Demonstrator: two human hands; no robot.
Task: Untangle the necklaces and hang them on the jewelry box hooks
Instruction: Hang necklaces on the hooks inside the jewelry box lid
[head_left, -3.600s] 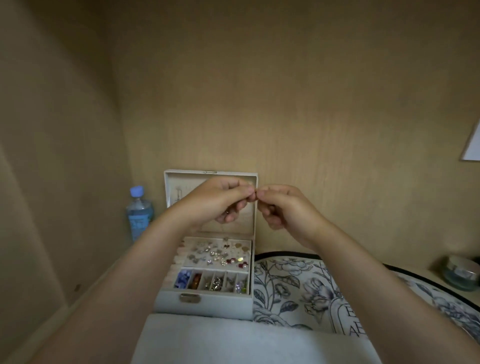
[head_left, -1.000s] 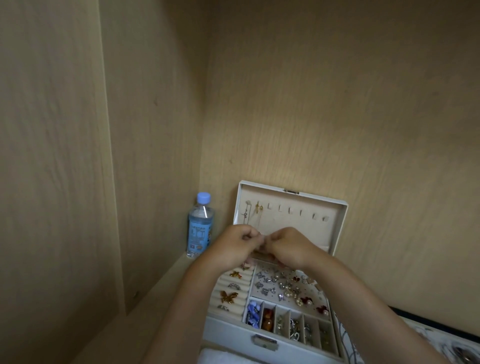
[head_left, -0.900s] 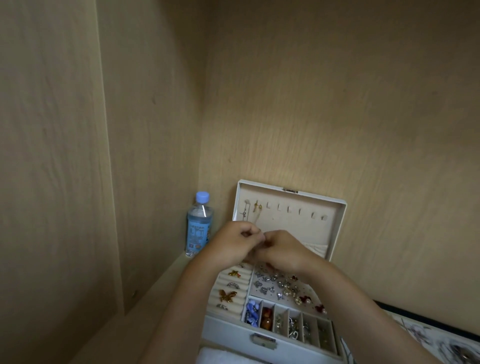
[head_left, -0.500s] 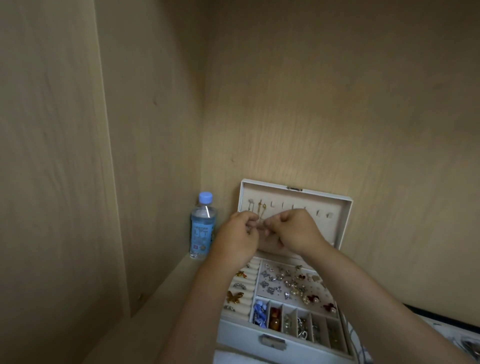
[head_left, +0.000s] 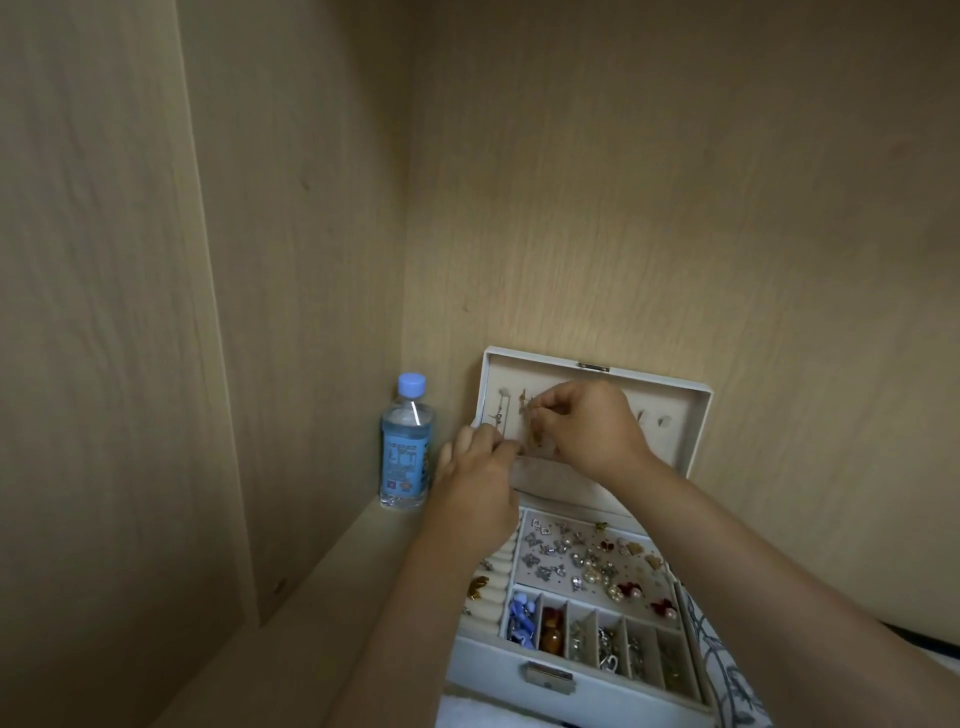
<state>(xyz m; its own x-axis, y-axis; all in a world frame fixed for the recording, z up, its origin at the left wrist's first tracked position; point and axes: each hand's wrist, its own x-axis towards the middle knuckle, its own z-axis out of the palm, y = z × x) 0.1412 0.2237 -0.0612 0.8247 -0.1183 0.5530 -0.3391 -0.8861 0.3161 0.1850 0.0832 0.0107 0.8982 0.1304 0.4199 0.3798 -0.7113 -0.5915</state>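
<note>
A white jewelry box (head_left: 698, 415) stands open against the wooden back wall, its upright lid lined with a row of small hooks. A thin necklace (head_left: 500, 413) hangs from a hook at the lid's left end. My right hand (head_left: 587, 426) is raised in front of the lid and pinches a fine gold necklace (head_left: 532, 415) at the hooks near the left. My left hand (head_left: 478, 483) is just below it with fingers curled, pinching the lower part of that chain. The chain is mostly hidden by my fingers.
The box's tray (head_left: 587, 566) holds several earrings and charms, with a row of small compartments (head_left: 597, 644) in front. A water bottle (head_left: 405, 447) with a blue cap stands left of the box in the corner. Patterned fabric (head_left: 727, 675) lies to the right.
Both hands have lifted from over the tray up to the lid's hooks, carrying the fine chain. The right hand now reaches the hooks near the left end.
</note>
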